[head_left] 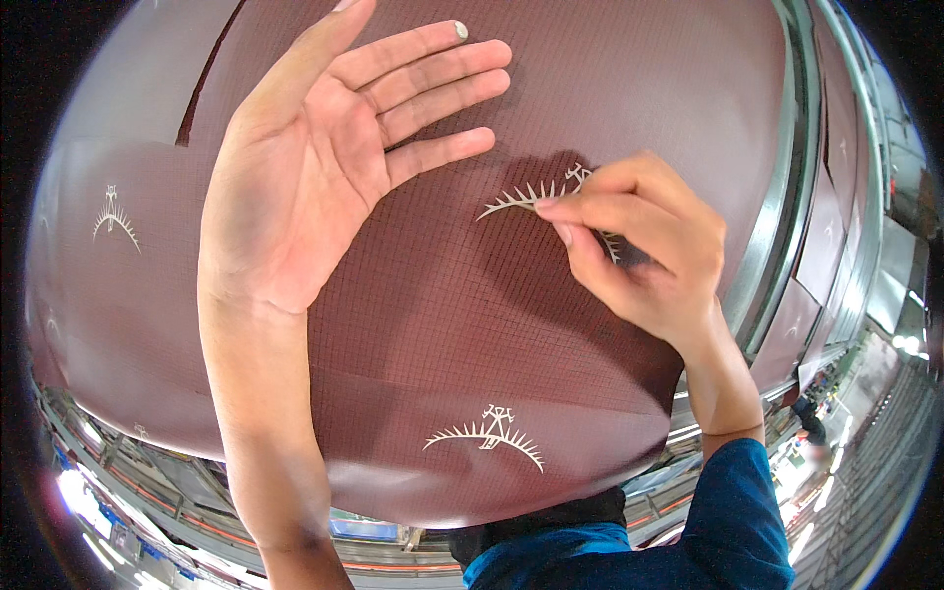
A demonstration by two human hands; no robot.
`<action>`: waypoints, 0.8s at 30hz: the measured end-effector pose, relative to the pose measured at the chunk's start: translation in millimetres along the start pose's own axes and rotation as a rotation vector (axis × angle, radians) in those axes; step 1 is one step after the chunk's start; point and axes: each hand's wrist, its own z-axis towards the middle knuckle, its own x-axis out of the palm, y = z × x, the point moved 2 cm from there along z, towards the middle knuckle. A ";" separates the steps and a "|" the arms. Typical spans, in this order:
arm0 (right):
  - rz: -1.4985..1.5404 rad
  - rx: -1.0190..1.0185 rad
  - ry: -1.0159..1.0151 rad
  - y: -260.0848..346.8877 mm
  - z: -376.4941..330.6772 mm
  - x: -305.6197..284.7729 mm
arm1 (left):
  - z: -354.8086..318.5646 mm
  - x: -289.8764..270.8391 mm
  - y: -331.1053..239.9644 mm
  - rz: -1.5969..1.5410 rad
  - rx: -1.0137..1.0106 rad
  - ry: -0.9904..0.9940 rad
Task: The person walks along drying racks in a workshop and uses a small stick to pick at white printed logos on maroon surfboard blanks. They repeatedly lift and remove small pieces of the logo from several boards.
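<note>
On the maroon gridded fabric (442,324), my right hand (639,251) pinches the white arc-shaped emblem (516,200) (long axis running leftward); my left hand (324,167) hovers open-palmed, nearby.

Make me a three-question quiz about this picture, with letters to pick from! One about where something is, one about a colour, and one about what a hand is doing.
1. Where is the right hand?
A. On the pale spiky emblem in the middle of the cloth
B. On the emblem near the bottom edge
C. Off the cloth

2. What colour is the gridded cloth?
A. Green
B. Dark reddish brown
C. Yellow

3. How is the left hand?
A. Closed in a fist
B. Pinching the cloth
C. Open, palm up, fingers spread

Answers: 1 A, its fingertips pinch at that emblem; 2 B, the whole sheet shows dark reddish brown; 3 C, the palm faces the camera and holds nothing.
</note>
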 end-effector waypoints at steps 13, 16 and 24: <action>-0.058 -0.104 0.017 -9.5 -1.5 3.8 | -7.0 15.0 -5.5 0.038 0.033 -0.024; -0.057 -0.097 0.019 -9.1 -1.3 3.0 | -5.7 15.7 -5.8 0.031 0.030 -0.025; -0.077 -0.115 0.016 -10.6 -2.2 3.3 | -3.8 16.8 -4.0 0.055 0.046 -0.050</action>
